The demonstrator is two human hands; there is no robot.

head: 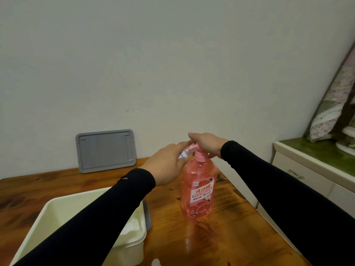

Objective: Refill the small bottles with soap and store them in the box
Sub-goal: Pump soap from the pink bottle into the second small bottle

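Box (57, 212) nearest; left hand (165, 167) holds small bottle (185, 153) at pump (199, 153).

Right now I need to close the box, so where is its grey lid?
In the head view the grey lid stands on edge at the back left of the wooden table, leaning on the wall, behind the cream box.

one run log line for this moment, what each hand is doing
left hand: holds small bottle at spout | right hand: presses pump of soap bottle | box: open
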